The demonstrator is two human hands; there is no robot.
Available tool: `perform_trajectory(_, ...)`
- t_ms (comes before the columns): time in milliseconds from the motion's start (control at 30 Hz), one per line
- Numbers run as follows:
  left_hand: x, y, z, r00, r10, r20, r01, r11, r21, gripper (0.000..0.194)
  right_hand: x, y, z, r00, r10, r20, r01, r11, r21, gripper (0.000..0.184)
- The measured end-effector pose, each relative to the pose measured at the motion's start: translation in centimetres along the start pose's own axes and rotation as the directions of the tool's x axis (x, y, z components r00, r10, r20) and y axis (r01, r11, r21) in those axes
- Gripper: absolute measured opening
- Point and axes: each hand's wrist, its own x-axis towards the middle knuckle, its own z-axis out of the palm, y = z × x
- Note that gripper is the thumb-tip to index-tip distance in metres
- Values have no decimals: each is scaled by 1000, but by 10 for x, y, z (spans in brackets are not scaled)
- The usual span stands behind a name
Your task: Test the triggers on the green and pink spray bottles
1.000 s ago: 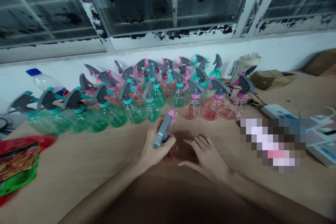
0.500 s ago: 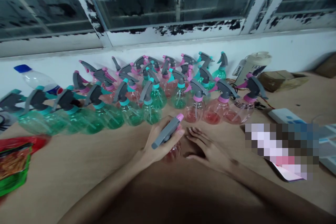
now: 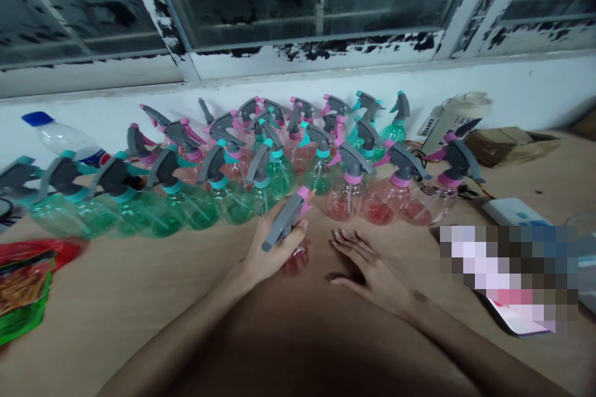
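Note:
My left hand [image 3: 272, 248] is wrapped round the neck of a pink spray bottle [image 3: 297, 259], whose grey and pink trigger head tilts up over the fingers. The bottle's clear pinkish body shows below the hand, at the table surface. To the right, my right hand [image 3: 372, 270] lies palm down with fingers stretched out, holding nothing. Beyond my hands stand several spray bottles in rows. Green bottles [image 3: 200, 206] with teal collars run along the left front, and pink bottles [image 3: 379, 206] with pink collars stand at the right front.
At the left are a clear drink bottle [image 3: 69, 139] with a blue cap and a red and green packet [image 3: 28, 291]. A pale cup [image 3: 459, 121], a brown cardboard piece [image 3: 507, 146], a white box [image 3: 516, 214] and a partly blurred phone [image 3: 526, 324] lie at the right. Behind is a window ledge [image 3: 298, 71].
My left hand has moved a little left and away from me with the pink spray bottle. My right hand remains flat on the table in nearly the same place.

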Motion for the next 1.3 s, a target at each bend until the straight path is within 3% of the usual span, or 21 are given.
perform_trajectory(267, -2, 0, 1, 998, -68, -14, 68, 997, -20, 7, 1, 0, -3, 1000, -5, -2, 5, 1000, 15, 64)
perform_trajectory(400, -3, -1, 1, 996, -73, -42, 72, 997, -8, 15, 1, -1, -5, 1000, 6, 1, -6, 1000, 19, 63)
perform_trajectory(633, -1, 4, -2, 998, -22, 62, 23, 1000, -18, 20, 1, -2, -5, 1000, 9, 6, -9, 1000, 18, 62)
perform_trajectory(933, -4, -1, -4, 1000, -16, 14, 16, 999, -29, 10, 1, -2, -6, 1000, 8, -7, -8, 1000, 25, 62)
perform_trajectory(1133, 1, 1, -2, 998, -2, 55, 3, 1000, -16, 36, 1, -2, -6, 1000, 15, -1, -15, 999, 30, 63)
perform_trajectory(1300, 0, -7, 2, 1000, -7, -7, 7, 999, 47, 29, 1, -1, -6, 1000, 21, 15, -22, 1000, 21, 61)
